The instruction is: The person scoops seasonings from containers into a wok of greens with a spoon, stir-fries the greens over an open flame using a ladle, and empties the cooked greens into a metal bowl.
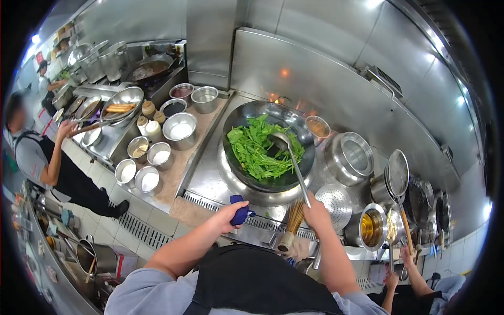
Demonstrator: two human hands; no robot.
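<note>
A large dark wok point(231, 163) sits on the burner, with flames showing behind its far rim. Leafy greens point(254, 147) fill much of it. My right hand point(317, 214) grips the handle of a long metal ladle point(297, 170), whose bowl rests among the greens at the wok's right side. In my left hand point(229, 217) is a bunched dark blue cloth point(239, 211), held in front of the wok's near left side, apart from the rim. A bamboo wok brush point(294, 224) lies just left of my right hand at the stove's front edge.
Left of the wok stand several metal pots of seasonings point(180, 130) and squeeze bottles point(149, 110). On the right are a perforated strainer point(333, 206), a pot of oil point(371, 228) and a steel pot point(353, 155). Co-workers stand at left point(39, 152) and lower right point(425, 302).
</note>
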